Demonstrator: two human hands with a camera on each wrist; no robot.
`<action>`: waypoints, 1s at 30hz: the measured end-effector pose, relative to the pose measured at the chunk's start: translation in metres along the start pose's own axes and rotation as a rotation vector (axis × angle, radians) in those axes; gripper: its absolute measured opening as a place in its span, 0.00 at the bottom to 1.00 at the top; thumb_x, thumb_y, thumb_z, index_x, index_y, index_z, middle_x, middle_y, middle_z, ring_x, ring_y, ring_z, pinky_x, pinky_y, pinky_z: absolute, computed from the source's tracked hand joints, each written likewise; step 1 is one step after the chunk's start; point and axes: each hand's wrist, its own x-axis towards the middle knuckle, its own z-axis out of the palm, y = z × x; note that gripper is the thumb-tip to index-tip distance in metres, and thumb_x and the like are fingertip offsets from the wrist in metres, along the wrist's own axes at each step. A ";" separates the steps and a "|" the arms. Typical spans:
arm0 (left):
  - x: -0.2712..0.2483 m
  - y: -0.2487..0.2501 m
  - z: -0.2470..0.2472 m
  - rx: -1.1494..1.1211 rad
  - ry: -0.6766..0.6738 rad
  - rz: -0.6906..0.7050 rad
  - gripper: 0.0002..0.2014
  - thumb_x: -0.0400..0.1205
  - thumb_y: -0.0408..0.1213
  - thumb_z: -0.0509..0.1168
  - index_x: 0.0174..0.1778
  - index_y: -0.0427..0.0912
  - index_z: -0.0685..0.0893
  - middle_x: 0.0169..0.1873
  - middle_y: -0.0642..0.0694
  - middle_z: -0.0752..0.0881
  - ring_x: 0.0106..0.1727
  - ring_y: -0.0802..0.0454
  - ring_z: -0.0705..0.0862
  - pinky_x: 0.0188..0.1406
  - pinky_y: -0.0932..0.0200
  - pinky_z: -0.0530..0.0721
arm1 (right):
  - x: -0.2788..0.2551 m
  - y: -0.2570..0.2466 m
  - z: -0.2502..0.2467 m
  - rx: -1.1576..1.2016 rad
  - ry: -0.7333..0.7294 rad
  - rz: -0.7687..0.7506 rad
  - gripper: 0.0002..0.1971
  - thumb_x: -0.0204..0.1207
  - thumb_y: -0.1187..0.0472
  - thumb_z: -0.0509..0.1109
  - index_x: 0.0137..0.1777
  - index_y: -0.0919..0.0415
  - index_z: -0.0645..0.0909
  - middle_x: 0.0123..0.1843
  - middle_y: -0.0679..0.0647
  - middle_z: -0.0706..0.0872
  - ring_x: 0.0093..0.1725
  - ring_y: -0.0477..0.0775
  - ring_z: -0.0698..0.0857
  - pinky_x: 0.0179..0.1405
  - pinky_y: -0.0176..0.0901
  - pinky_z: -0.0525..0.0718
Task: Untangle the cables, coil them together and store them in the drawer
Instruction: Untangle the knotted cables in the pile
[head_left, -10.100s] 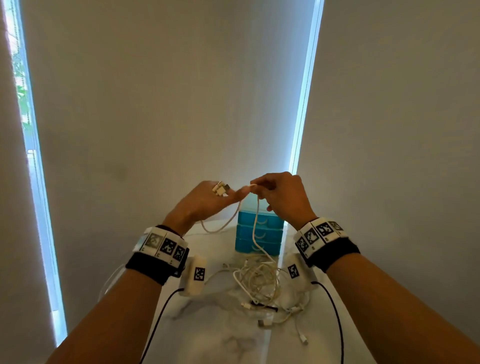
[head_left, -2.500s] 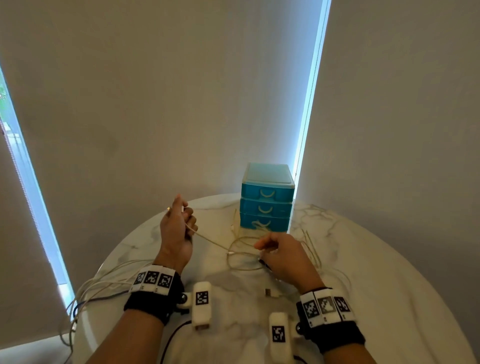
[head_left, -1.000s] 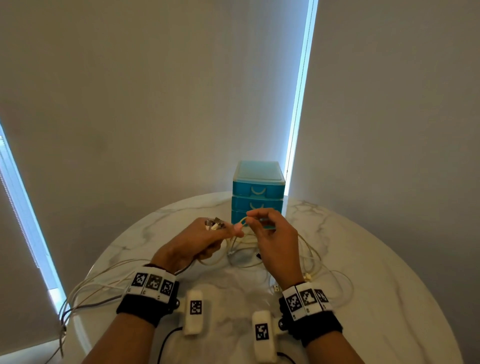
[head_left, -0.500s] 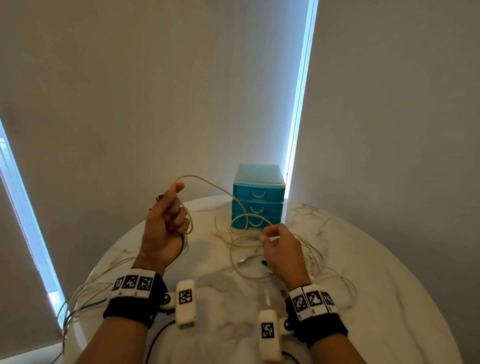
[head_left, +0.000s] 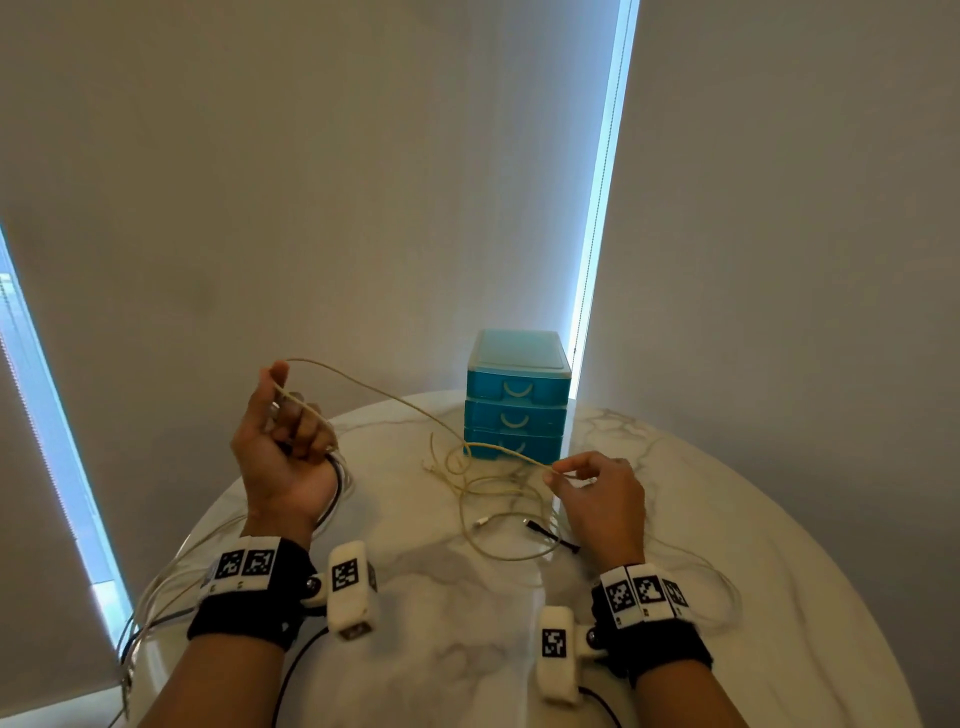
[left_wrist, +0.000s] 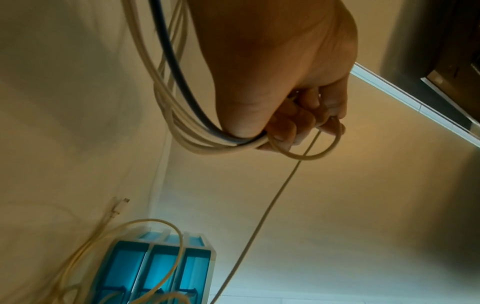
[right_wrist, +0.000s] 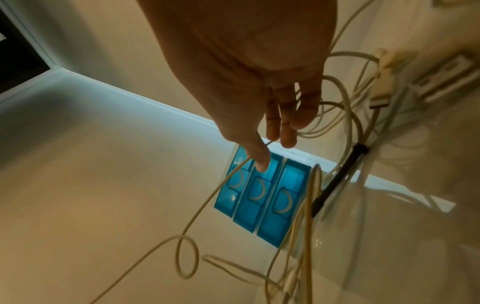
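**Untangling well advanced, coiling and storing not begun**

The left hand, raised at centre left of the head view, has its fingers curled round a bundle of freed cables, several cream and one dark blue. They trail down past the wrist and over the table edge at lower left. The right hand, low at centre right, pinches one cream cable between thumb and forefinger, its other fingers loosely extended. That cable runs in a slack arc from the left fist across to the pinch.

A smaller tangle of cream loops lies on the marble table in front of the right hand, with a black connector and white plugs among them. As I judge it, most strands are separated and this last knot remains to be cleared.

No neat coil is made yet. The blue three-drawer unit stands at the centre of the frame behind the tangle, all three drawers shut, so storage is still to come.
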 end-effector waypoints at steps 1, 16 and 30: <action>0.001 0.002 -0.002 -0.012 0.020 0.016 0.10 0.92 0.48 0.63 0.54 0.55 0.90 0.22 0.54 0.62 0.23 0.56 0.54 0.22 0.62 0.54 | 0.001 0.001 -0.003 -0.013 0.010 0.003 0.08 0.72 0.54 0.89 0.43 0.44 0.91 0.52 0.46 0.85 0.49 0.48 0.87 0.45 0.42 0.79; 0.009 0.020 -0.027 -0.063 0.194 0.108 0.09 0.90 0.49 0.66 0.53 0.56 0.92 0.24 0.56 0.63 0.23 0.57 0.58 0.21 0.63 0.58 | 0.013 0.001 -0.030 0.050 0.328 0.048 0.08 0.86 0.60 0.76 0.55 0.46 0.95 0.50 0.45 0.96 0.46 0.55 0.93 0.55 0.60 0.93; -0.010 -0.024 0.021 0.670 -0.180 -0.342 0.16 0.88 0.52 0.70 0.53 0.41 0.90 0.27 0.52 0.60 0.24 0.57 0.56 0.22 0.59 0.51 | -0.021 -0.059 -0.005 0.341 -0.191 -0.309 0.08 0.90 0.58 0.72 0.57 0.47 0.93 0.39 0.44 0.93 0.40 0.43 0.88 0.42 0.34 0.85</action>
